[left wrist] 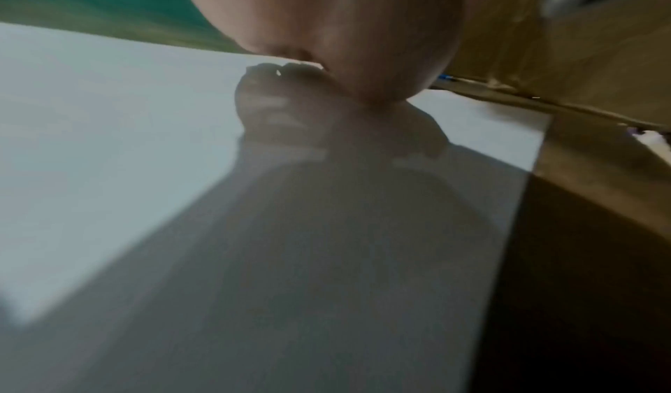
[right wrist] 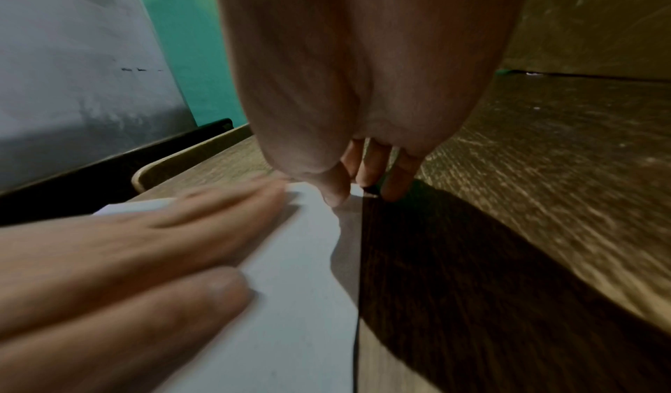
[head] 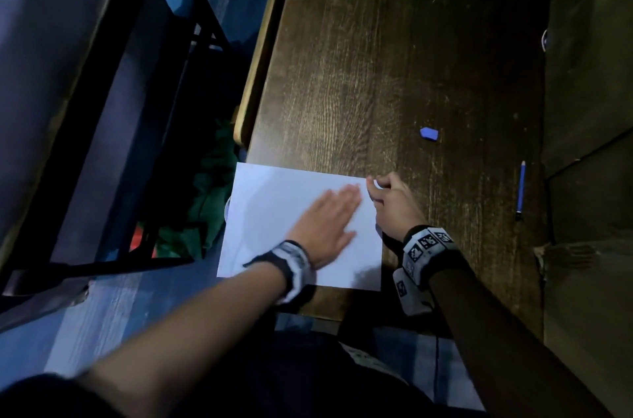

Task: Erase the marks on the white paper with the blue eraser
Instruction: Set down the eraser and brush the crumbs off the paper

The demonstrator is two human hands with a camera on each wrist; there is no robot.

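Left hand [head: 325, 222] lies flat on paper [head: 270, 212]; right hand [head: 394, 201] apparently pinches its corner. Eraser [head: 429, 135] apart on counter [head: 376, 58].

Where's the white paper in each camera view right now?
Head: white paper lower centre, under the left hand.
Left wrist: fills the left and centre.
Right wrist: bottom centre.
Shared landmark: the paper's right edge against the dark wooden table.

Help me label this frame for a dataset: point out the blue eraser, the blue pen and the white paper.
blue eraser [head: 429, 135]: head view, middle of its top face.
blue pen [head: 521, 188]: head view, middle of its barrel.
white paper [head: 270, 205]: head view, bare area left of the left hand.
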